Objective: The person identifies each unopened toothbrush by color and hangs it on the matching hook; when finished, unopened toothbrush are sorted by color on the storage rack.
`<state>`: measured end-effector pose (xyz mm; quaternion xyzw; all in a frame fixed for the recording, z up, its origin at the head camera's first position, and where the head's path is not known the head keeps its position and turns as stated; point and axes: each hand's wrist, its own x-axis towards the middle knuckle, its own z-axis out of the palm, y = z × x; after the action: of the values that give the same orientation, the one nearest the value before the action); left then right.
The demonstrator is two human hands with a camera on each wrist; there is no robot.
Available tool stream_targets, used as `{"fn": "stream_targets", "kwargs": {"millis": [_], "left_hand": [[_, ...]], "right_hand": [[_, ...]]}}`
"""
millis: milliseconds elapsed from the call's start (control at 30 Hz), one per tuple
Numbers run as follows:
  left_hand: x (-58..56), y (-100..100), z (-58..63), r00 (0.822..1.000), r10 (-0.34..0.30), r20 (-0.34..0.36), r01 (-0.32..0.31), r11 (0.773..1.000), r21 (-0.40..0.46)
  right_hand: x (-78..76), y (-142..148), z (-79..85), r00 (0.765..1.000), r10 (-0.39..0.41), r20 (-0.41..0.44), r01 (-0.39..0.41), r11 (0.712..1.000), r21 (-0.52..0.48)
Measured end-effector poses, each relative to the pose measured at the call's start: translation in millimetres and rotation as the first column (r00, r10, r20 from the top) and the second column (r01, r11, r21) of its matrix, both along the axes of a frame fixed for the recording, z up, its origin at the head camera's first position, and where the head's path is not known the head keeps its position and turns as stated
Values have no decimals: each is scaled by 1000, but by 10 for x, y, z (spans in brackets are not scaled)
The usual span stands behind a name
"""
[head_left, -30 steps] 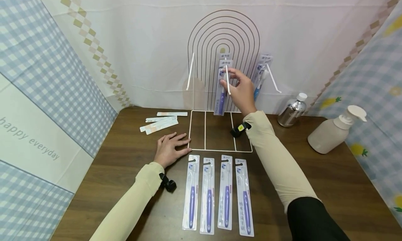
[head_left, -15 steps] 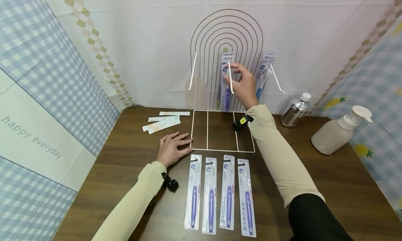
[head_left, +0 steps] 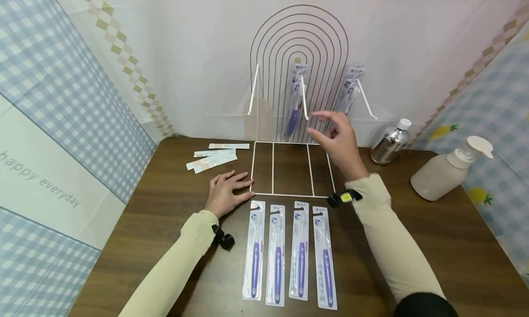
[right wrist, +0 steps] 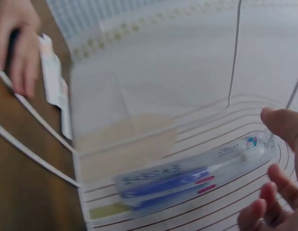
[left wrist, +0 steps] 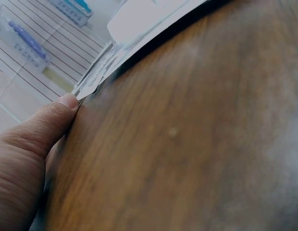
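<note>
The right hand [head_left: 339, 140] holds nothing now, fingers loosely spread in the air just in front of the white wire display rack [head_left: 298, 46]. Half a second ago it pinched the purple toothbrush in its clear blister pack [head_left: 295, 103] at the middle hook; that pack now hangs there on its own (hung, by the look of it). The left hand [head_left: 226, 194] lies flat, fingers straight, on the brown wooden table [head_left: 434, 243], touching the rack's base frame. Four more packed purple toothbrushes [head_left: 289, 252] lie in a row. The hook's tip and the pack's hanger hole are too small to make out; the left wrist view shows little but thumb and tabletop.
</note>
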<state>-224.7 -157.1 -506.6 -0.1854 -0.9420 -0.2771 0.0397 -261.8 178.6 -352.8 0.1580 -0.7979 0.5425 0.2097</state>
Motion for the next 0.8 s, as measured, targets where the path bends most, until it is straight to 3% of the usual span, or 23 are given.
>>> {"fn": "stream_targets", "kwargs": {"millis": [167,267,367,500,633,800], "left_hand": [[-26,-18,30,1000,7,-10,-7,1000,3],[-28,-16,38,1000,8,-4,-8,1000,6],[-24,-7,31,1000,5,-1,-5,1000,1],[-18,5,25,1000,7,-12,-7,1000,4],[-12,10,28,1000,12,-12,-12,1000,6],[6,10,12,1000,10,8,-10,1000,8]], "right_hand": [[473,249,-391,977,58,207,-66,997,33],[739,405,-685,951,53,304,-97,986,133],[1008,522,-940,931,26,364,-129,957,261],[1301,610,-1161,928,-15,373,-150,900,409],[1463,619,-1280,930,-40,365,-157,855,494],[1507,590,-1386,950,-48,309,-121,854,507]]}}
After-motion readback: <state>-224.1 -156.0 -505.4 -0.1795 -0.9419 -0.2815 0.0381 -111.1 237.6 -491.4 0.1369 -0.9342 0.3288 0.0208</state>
